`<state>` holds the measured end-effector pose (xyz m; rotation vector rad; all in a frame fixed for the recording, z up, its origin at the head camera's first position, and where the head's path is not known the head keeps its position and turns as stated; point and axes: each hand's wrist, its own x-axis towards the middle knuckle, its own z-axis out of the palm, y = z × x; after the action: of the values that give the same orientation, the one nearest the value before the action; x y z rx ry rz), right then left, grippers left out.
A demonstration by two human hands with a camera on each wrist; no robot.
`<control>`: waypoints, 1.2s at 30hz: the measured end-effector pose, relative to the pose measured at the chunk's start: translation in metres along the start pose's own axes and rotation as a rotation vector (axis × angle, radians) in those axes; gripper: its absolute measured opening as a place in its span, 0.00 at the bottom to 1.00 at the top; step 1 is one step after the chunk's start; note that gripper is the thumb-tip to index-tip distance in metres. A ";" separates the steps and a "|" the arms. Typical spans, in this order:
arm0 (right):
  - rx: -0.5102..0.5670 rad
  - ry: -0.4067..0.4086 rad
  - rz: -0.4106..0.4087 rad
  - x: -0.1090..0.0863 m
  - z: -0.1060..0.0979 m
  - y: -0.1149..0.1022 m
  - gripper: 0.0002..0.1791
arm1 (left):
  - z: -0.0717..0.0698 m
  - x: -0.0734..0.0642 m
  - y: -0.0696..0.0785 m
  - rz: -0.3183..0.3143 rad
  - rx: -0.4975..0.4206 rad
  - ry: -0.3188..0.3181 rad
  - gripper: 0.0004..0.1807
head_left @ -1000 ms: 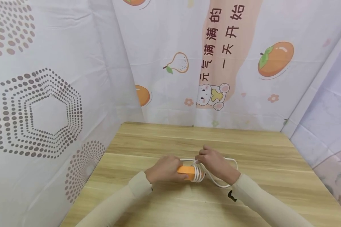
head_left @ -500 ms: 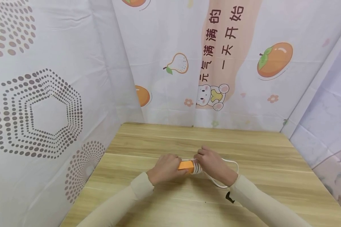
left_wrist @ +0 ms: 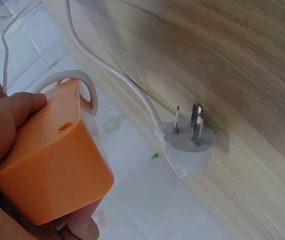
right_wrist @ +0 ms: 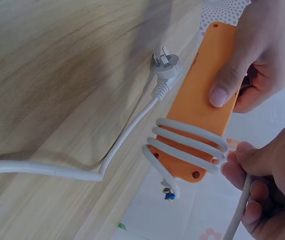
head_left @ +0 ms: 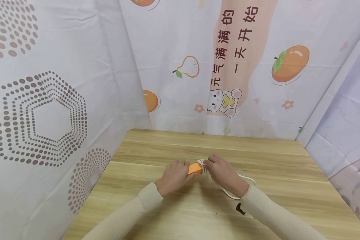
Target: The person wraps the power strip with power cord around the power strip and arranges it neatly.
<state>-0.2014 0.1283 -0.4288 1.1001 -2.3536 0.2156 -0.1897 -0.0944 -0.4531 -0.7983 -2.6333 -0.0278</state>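
Note:
My left hand [head_left: 173,176] grips an orange plastic case [head_left: 194,169], shaped like a power strip, its thumb lying along one broad face in the right wrist view. Several turns of white power cord [right_wrist: 190,140] wrap the case's other end. There my right hand [right_wrist: 277,175] pinches the cord between thumb and fingers, beside the turns. Coloured wire ends [right_wrist: 168,195] poke from a short piece of cord at that end. A white three-pin plug [left_wrist: 187,150] lies on the table beyond the case, pins exposed. Any sockets on the case are hidden.
Wood-grain table [head_left: 156,146] lies under both hands. A loose loop of cord [head_left: 247,179] runs out past the right wrist. Printed curtains [head_left: 174,100] hang at the table's back and sides.
The orange case has moved away from me and tilted, its wrapped end now higher. My right hand has shifted slightly left, still holding cord at the turns. The loose loop has shifted.

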 end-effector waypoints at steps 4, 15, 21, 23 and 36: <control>-0.003 -0.002 0.015 0.000 -0.001 -0.001 0.07 | -0.001 0.000 0.000 -0.004 0.006 0.017 0.25; 0.013 0.003 0.054 -0.003 0.000 -0.003 0.06 | 0.003 0.000 -0.001 -0.064 -0.066 0.033 0.23; 0.027 0.002 0.100 -0.006 0.002 -0.003 0.07 | 0.004 0.001 -0.008 -0.113 -0.119 0.092 0.23; 0.030 0.005 0.110 -0.007 0.003 -0.003 0.09 | 0.004 0.002 -0.011 -0.149 -0.153 0.093 0.23; 0.058 0.035 0.106 -0.014 0.006 -0.005 0.06 | 0.001 0.005 -0.015 -0.270 -0.424 0.035 0.20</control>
<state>-0.1926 0.1318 -0.4416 0.9905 -2.3902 0.3408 -0.2015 -0.1042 -0.4505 -0.5499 -2.7164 -0.6843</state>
